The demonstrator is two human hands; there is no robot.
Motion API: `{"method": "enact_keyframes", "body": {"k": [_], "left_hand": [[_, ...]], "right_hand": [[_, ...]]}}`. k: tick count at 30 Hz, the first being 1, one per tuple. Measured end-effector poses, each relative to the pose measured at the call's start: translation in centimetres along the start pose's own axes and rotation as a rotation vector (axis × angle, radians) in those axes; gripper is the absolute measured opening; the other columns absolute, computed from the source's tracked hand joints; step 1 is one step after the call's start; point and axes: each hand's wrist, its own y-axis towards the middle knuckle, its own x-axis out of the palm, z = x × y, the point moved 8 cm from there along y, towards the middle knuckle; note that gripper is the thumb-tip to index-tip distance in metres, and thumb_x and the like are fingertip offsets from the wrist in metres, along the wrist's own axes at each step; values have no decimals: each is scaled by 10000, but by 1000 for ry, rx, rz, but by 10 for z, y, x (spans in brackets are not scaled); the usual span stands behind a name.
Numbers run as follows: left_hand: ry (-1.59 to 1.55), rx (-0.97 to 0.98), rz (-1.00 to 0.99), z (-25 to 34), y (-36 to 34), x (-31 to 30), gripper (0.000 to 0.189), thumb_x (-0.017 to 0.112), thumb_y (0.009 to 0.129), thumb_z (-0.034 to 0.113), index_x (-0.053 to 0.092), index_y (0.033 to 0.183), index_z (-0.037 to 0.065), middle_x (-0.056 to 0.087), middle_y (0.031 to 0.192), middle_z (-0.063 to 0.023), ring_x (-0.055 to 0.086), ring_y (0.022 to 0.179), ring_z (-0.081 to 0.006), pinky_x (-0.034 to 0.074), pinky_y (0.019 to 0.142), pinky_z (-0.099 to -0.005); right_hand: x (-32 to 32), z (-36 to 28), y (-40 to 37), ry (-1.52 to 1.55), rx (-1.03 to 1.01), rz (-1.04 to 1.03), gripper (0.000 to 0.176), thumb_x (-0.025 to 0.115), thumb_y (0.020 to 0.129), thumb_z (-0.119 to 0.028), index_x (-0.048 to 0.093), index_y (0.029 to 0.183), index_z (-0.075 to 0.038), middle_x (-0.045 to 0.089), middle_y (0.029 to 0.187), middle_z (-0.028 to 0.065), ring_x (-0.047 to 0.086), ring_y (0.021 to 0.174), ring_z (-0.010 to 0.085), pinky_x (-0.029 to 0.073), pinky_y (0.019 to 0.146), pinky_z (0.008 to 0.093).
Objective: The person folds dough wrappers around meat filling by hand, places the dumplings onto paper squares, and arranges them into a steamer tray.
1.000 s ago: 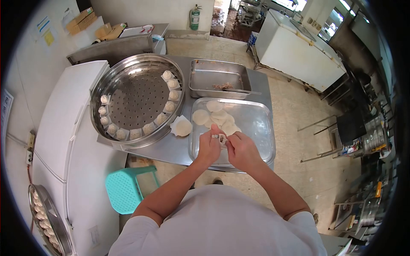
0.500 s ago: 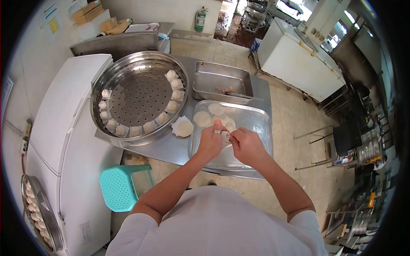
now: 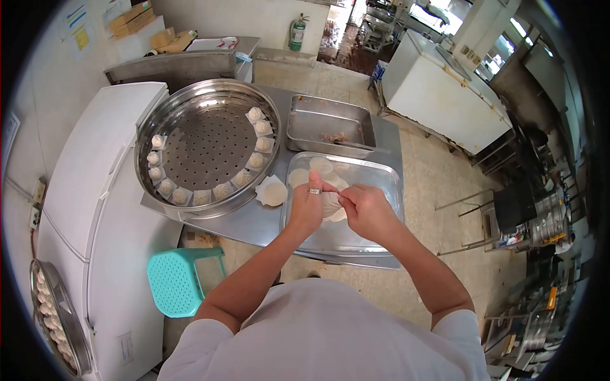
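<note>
A pleated dough bun [image 3: 330, 204] is held between my two hands over the metal tray [image 3: 389, 181]. My left hand [image 3: 306, 208] curls around its left side with the thumb raised; a ring shows on one finger. From the right, my right hand [image 3: 368, 211] pinches the dough's edge with closed fingertips. Beneath and behind them, several flat dough rounds [image 3: 321, 166] lie on the tray. Another dough round [image 3: 275, 193] rests on white paper just left of the tray. Any filling inside the held bun is hidden.
A large perforated steamer tray [image 3: 202, 133] holds several pleated buns [image 3: 262, 128] on paper along its rim. A deep steel pan [image 3: 330, 109] contains a little meat filling [image 3: 334, 137]. A turquoise stool [image 3: 175, 284] stands below the table, beside a white freezer [image 3: 121, 267].
The bun has turned in my hands, and more of its pleated side now shows. My left hand has shifted slightly left, and its thumb has risen.
</note>
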Motion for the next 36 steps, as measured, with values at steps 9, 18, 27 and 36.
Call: {"method": "enact_keyframes", "body": {"k": [9, 18, 27, 36], "left_hand": [[-76, -110, -67, 20, 0, -1, 915, 242, 1065, 677, 722, 768, -44, 691, 743, -98, 647, 723, -165, 520, 708, -310], [51, 25, -27, 13, -6, -3, 954, 207, 1045, 720, 703, 733, -32, 670, 710, -76, 615, 702, -159, 494, 690, -309], [-91, -136, -141, 27, -8, 13, 979, 192, 1022, 753, 700, 760, -42, 647, 665, -73, 597, 588, -141, 479, 535, -290], [-118, 33, -148, 22, -5, 21, 978, 188, 1001, 778, 697, 763, -23, 661, 692, -85, 622, 570, -159, 486, 465, -299]], "right_hand": [[-15, -26, 8, 46, -91, 76, 63, 682, 867, 47, 690, 912, 4, 680, 825, 165, 659, 700, 373, 526, 626, 427], [-22, -30, -2, 48, -79, 20, 8, 679, 875, 7, 675, 867, 8, 675, 808, 170, 652, 675, 389, 524, 610, 451], [-43, -48, -3, -9, -129, 29, 19, 676, 873, 5, 668, 889, 14, 668, 801, 175, 655, 669, 409, 530, 599, 467], [-37, -42, -10, -47, -135, -79, 61, 656, 884, 12, 613, 927, 14, 649, 816, 199, 649, 704, 419, 515, 607, 485]]}}
